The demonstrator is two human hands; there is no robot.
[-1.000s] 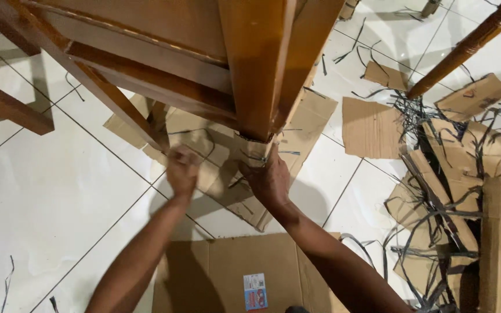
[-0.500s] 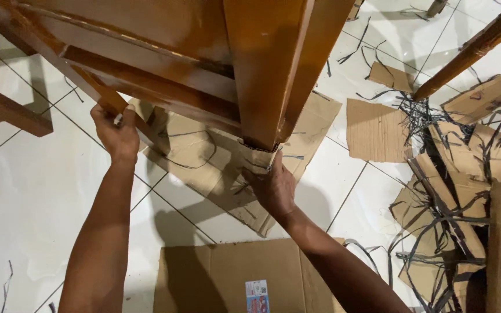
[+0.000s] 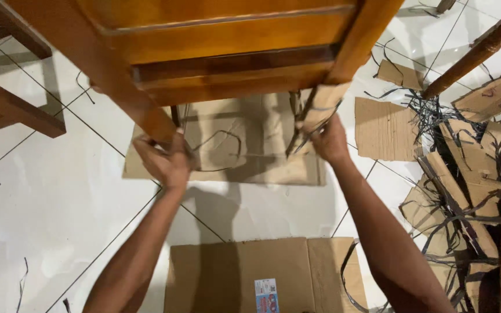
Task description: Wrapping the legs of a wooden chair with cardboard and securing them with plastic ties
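Observation:
A brown wooden furniture piece (image 3: 215, 35) fills the top of the view, lifted off the white tiled floor. My left hand (image 3: 163, 159) grips the lower end of its left leg (image 3: 140, 113). My right hand (image 3: 327, 139) grips the right leg's end, which is wrapped in cardboard (image 3: 320, 107) bound with black strapping. Beneath and between the legs a flat cardboard sheet (image 3: 233, 150) lies on the tiles.
A flattened cardboard box (image 3: 221, 278) with a small sticker lies near my body. Cardboard scraps (image 3: 385, 128) and tangled black straps (image 3: 459, 185) pile up at the right. Other wooden legs (image 3: 13, 110) stand at left, and another wooden leg (image 3: 482, 46) stands at the upper right.
The furniture has swung round so both legs face me. My left hand moved from the far left rail to the left leg's end. My right hand stayed on the wrapped leg.

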